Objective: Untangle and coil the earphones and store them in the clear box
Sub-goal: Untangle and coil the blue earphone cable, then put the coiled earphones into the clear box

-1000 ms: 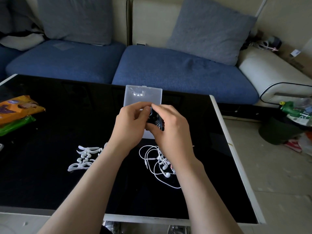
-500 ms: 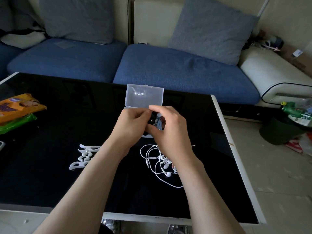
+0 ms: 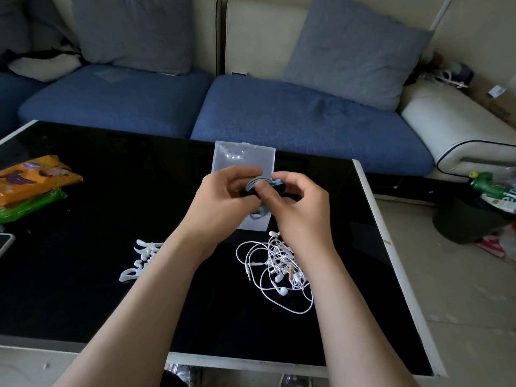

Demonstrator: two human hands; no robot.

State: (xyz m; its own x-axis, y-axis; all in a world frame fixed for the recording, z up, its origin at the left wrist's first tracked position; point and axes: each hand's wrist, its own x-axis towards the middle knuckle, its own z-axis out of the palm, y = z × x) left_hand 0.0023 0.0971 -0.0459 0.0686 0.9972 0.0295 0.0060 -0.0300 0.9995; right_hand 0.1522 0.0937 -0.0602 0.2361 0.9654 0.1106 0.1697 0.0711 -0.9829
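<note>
The blue coil [image 3: 257,182] was pinched w/ left hand [image 3: 223,199] & right hand [image 3: 298,210] over clear box [image 3: 251,160]. Best kept tight til laid flat, imo.

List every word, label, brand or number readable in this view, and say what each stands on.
Nothing here reads clearly.
Orange packet, left on the table: purple logo, too blurred to read.
Green and white wrapper, on the floor at right: print too small to read.
White label on the cardboard box at far right: too small to read.
</note>
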